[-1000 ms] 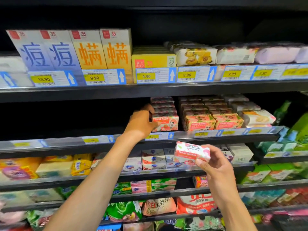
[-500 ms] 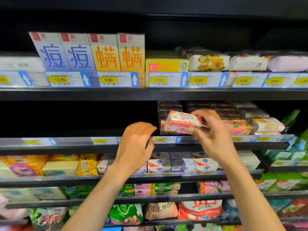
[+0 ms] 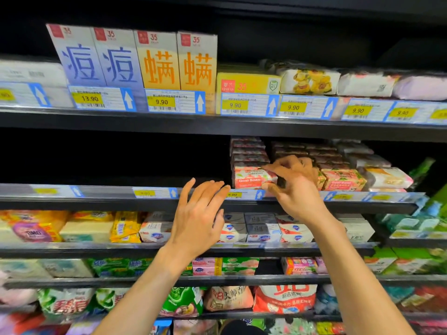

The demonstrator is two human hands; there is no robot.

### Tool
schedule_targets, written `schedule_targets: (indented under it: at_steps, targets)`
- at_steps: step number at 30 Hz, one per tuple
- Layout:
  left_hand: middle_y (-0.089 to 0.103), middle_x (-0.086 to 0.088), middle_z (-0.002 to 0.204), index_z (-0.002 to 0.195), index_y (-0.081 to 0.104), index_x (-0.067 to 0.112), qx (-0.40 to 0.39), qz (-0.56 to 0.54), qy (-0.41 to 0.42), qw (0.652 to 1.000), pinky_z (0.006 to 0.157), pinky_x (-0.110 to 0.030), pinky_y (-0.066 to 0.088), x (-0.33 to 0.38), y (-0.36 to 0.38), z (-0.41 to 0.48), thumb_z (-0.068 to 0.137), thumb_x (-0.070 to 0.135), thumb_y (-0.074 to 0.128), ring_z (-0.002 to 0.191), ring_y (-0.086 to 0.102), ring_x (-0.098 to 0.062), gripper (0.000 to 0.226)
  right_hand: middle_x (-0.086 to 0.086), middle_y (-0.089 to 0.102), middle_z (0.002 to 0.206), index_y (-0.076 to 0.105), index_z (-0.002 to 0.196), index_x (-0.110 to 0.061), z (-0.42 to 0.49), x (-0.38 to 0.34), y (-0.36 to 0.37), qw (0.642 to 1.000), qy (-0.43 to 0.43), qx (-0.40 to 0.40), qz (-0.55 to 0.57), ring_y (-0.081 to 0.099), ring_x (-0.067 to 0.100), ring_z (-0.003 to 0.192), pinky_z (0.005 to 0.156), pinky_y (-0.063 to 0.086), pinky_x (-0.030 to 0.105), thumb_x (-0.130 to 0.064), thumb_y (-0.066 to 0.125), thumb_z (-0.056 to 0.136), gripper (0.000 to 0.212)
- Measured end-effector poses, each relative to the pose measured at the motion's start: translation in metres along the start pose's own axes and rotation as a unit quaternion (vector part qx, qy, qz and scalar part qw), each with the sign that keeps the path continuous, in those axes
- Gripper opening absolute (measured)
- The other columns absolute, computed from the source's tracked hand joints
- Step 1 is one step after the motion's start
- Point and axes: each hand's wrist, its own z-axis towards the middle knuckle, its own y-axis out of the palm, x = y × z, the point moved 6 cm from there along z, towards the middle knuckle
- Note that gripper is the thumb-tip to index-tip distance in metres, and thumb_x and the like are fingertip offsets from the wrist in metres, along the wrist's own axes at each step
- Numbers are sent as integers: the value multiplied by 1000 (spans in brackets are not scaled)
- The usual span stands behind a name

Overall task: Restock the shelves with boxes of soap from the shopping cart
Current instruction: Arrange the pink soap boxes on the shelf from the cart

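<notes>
Pinching pink-white "Goat Soap" box (image 3: 251,178) w/ right hand (image 3: 296,189) at shelf (image 3: 108,202) front.

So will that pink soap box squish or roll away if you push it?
Probably not. The soap box has flat sides, so it should slide, not roll. It shows no dent where the right hand pinches it, so it's likely stiff. It lies flat and low, so it probably won't tip.
</notes>
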Motion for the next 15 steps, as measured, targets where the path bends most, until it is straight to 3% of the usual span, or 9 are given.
schedule_targets:
  at_steps: [5, 10, 15]
  targets:
    - [56, 3, 142, 142, 54, 19, -11, 1, -5, 1000, 120, -52, 24, 1, -2, 1, 90, 25, 59, 135, 49, -18, 52, -4, 62, 128, 69, 130, -29, 4, 2, 2, 999, -5, -39, -27, 39, 23, 118, 90, 20, 34, -32, 71, 95, 35]
    - [55, 4, 142, 143, 52, 21, -25, 2, -4, 1000, 121, -50, 23, 0, -4, 2, 90, 26, 56, 135, 48, -17, 53, -4, 63, 130, 68, 128, -31, 7, 2, -1, 998, 2, -58, -23, 41, 24, 119, 93, 24, 36, -31, 70, 95, 32]
    - [55, 5, 143, 143, 51, 21, -27, 4, -1, 1000, 121, -49, 22, 0, -4, 1, 89, 27, 55, 135, 47, -17, 55, 2, 56, 139, 64, 134, -31, 15, 2, -4, 989, 7, -145, -13, 42, 28, 129, 102, 30, 38, -35, 69, 96, 38]
